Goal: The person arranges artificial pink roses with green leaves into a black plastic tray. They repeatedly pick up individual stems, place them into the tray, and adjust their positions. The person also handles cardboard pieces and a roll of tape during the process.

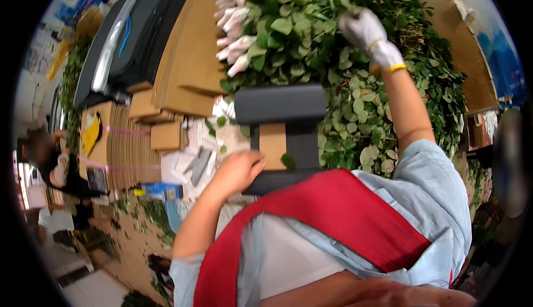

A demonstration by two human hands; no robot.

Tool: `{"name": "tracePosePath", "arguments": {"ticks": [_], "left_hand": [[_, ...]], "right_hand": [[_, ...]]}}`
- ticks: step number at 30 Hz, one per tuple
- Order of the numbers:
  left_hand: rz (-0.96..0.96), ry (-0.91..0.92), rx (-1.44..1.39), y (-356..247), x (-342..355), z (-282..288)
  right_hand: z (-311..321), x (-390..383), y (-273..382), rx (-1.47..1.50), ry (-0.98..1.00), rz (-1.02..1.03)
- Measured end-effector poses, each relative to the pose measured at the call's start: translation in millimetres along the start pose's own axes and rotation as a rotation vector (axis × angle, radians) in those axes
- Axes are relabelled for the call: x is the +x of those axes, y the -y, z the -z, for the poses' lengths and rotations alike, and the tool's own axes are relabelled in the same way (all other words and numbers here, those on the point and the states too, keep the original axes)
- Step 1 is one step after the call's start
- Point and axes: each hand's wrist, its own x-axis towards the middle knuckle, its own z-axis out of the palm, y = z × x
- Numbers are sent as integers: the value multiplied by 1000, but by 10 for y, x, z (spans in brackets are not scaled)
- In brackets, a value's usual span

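Observation:
My bare left hand [241,171] lies at the left edge of a brown cardboard piece [272,140], its fingertips against it and nothing visibly held. The cardboard lies on dark grey sheeting [303,146], whose far end is raised into a thick flap [280,103]. A loose green leaf [288,160] rests on the cardboard. Farther off to the right, my right hand [363,32], in a white glove with a yellow cuff, closes on a leafy flower stem [345,1] above the foliage heap. Its fingertips are partly blurred. Flower heads [237,46] in pale pink-white sleeves line the heap's left side.
Green foliage [366,115] covers the far and right side. Large cardboard sheets [194,40], dark folded sheets [147,29] and a strapped cardboard stack [127,151] stand left. A blue and yellow tool [158,190] lies beside them. Another person [58,162] is at far left.

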Motion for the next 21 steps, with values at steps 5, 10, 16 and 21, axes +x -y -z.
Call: {"name": "tracePosePath", "arguments": {"ticks": [5, 10, 16, 21], "left_hand": [[24, 155, 103, -27, 80, -196], [76, -37, -37, 126, -624, -304], [505, -311, 166, 1208, -457, -152], [290, -554, 102, 2219, 1103, -569]], "right_hand": [[-422, 657, 67, -408, -16, 260], [-506, 808, 217, -566, 233, 192], [329, -723, 1093, 48, -34, 477], [168, -2310, 2079, 167, 673, 669]]}}
